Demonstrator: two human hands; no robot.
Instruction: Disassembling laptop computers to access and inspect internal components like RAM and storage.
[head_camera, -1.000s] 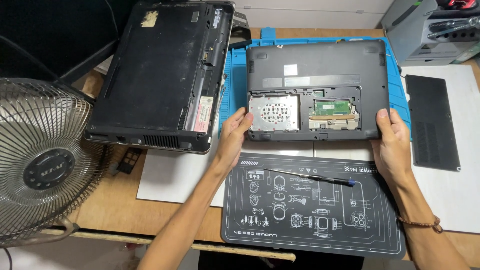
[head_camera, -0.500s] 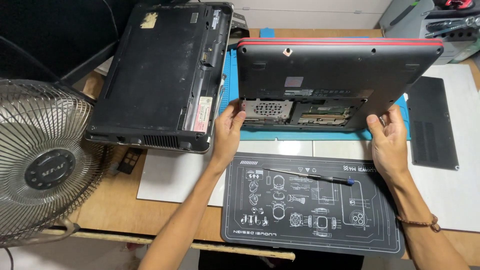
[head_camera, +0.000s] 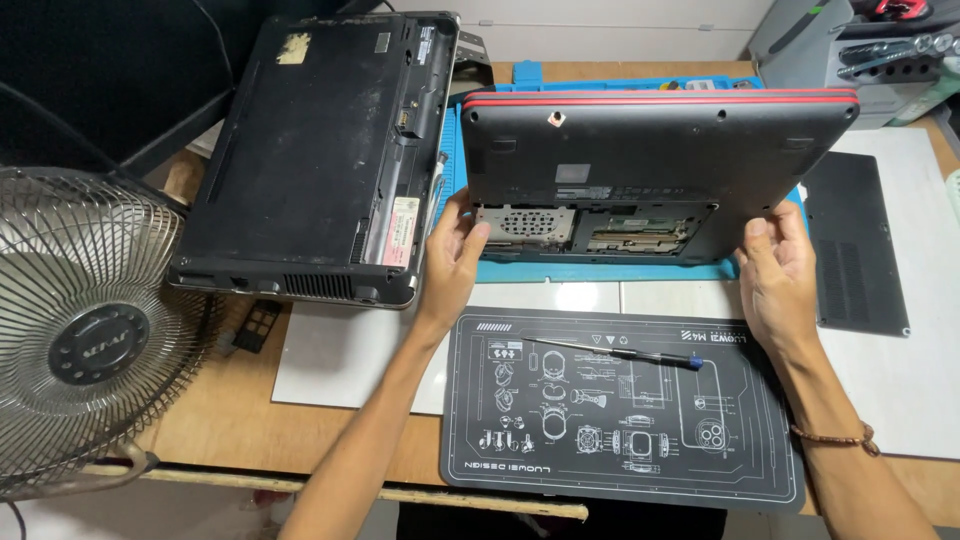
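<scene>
Both hands (head_camera: 455, 255) (head_camera: 778, 268) gripping tilted laptop (head_camera: 655, 150)

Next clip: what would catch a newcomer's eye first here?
At centre, the left hand and right hand grip a black red-edged laptop, underside up with an open bay, its far edge tilted up over a blue work mat. A second black laptop lies upside down at left, beside a metal-grille fan. A blue-tipped screwdriver rests on the dark printed mat.
</scene>
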